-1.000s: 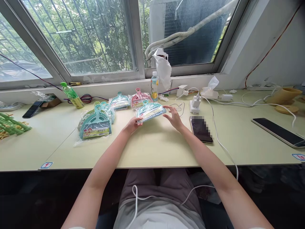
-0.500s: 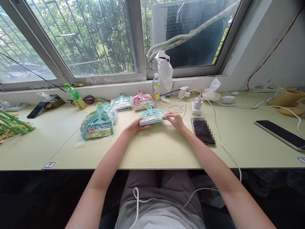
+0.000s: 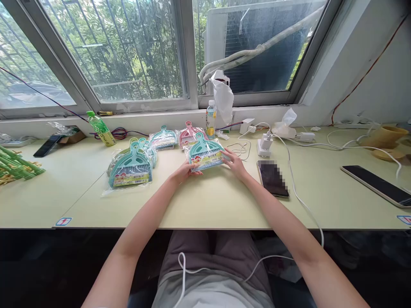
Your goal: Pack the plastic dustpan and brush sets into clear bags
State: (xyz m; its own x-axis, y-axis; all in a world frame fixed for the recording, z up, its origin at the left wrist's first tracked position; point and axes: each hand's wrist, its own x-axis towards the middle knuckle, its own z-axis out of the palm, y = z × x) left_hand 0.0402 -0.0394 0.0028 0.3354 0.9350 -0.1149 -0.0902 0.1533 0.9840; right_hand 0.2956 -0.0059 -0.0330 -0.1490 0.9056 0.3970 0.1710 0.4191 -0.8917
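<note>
"Dustpan-and-brush set (image 3: 205, 150), teal, in clear wrap: where is it against the grip?"

"Between the two hands, over the middle of the table (image 3: 208, 205). Start from the left."

"A pile of wrapped sets (image 3: 130, 167) lies there, well apart from the fingers."

"Next, the left hand (image 3: 183, 172)?"

"Closed on the lower left corner, some fingers reaching under the bottom edge."

"And the set itself?"

"Tilted, handle pointing up towards the window, printed label facing the person along the lower part. Whether its bottom edge touches the tabletop, I can't tell. Just behind it is a pink set (image 3: 189, 136), partly covered."

"Further right?"

"The right hand (image 3: 236, 164) is at the right edge, fingertips against the wrap beside the label's end. I can't tell whether they pinch it or merely steady it."

"So the handle is free?"

"Yes, it rises clear of both hands. Past the right wrist, a phone (image 3: 272, 179) lies flat."
</note>
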